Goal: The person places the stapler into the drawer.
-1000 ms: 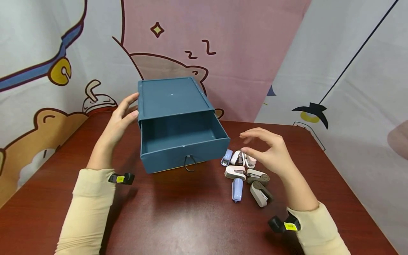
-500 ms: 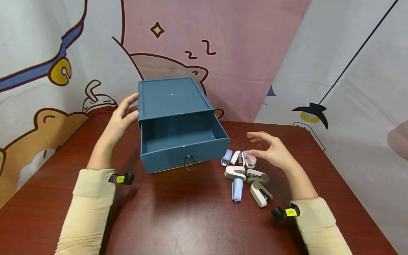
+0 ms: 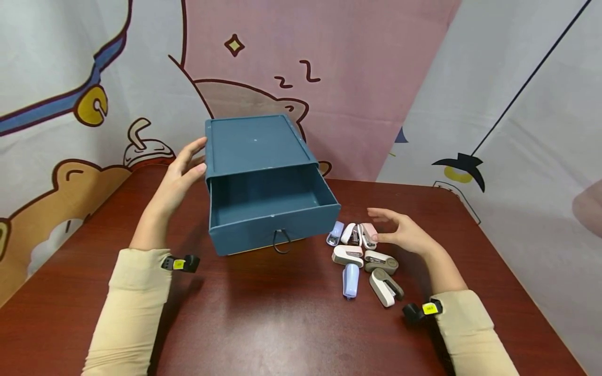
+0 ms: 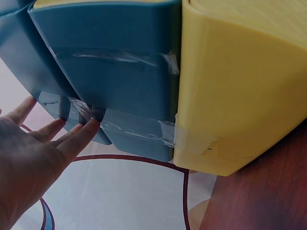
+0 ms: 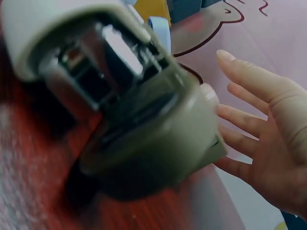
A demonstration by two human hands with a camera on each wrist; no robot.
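Observation:
My left hand (image 3: 176, 180) rests its straight fingers on the left side of a blue drawer box (image 3: 258, 146), whose drawer (image 3: 275, 230) is pulled out towards me with nothing visible inside. In the left wrist view the fingertips touch the blue wall (image 4: 110, 72) near strips of clear tape. My right hand (image 3: 406, 232) hovers beside a cluster of small staplers, thumb and fingers apart. Its thumb tip is at a pink and white stapler (image 3: 369, 235); whether they touch I cannot tell. A grey-brown stapler (image 5: 158, 134) looms large and blurred in the right wrist view.
Several other staplers lie close together: a blue one (image 3: 335, 233), a white one (image 3: 347, 256), a grey-brown one (image 3: 381, 262), another blue one (image 3: 350, 281) and a white-and-grey one (image 3: 385, 288). A yellow section (image 4: 230, 96) adjoins the blue ones. A printed curtain (image 3: 357, 94) hangs behind the table (image 3: 282, 324).
My right hand has moved right, then lowered towards the pink and white stapler. The left hand keeps its place on the box, and the staplers have not moved.

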